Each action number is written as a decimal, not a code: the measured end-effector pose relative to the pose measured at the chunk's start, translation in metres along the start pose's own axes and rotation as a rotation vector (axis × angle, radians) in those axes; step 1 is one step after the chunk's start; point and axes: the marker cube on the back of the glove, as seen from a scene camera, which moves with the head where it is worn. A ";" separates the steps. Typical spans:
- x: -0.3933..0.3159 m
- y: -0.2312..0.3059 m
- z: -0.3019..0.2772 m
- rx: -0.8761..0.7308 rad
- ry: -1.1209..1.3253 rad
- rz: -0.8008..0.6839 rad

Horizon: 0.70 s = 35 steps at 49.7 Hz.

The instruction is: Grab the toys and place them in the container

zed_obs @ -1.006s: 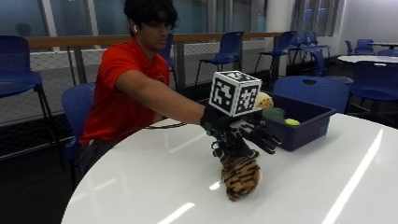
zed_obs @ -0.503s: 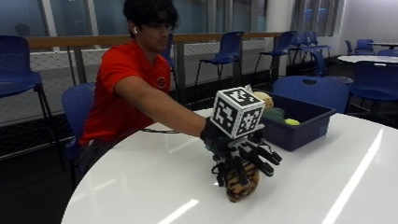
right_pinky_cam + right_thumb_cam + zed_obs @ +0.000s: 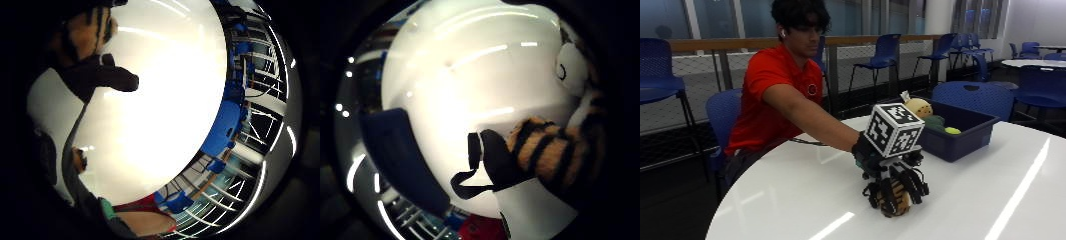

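Gleaming under room lights, the white table (image 3: 986,200) bears the hand (image 3: 896,187) gripping a tiger toy (image 3: 555,150).

Gloved hand (image 3: 896,187) sits atop a toy (image 3: 895,202) on the desk (image 3: 986,200); the container (image 3: 958,131) stands behind, toys (image 3: 931,116) inside.

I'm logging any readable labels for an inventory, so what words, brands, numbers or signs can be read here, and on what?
No text can be read in these views.
Red shirt: a small round chest emblem, too small to read.
Striped tiger toy under the gloved right hand: no label showing.
Blue container: no visible print.
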 end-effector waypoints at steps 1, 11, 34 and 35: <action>0.000 0.000 0.000 -0.007 0.002 0.002; 0.003 -0.002 -0.004 -0.085 0.022 -0.004; 0.020 -0.003 -0.002 0.173 0.108 0.035; 0.019 -0.002 -0.003 0.178 0.121 0.032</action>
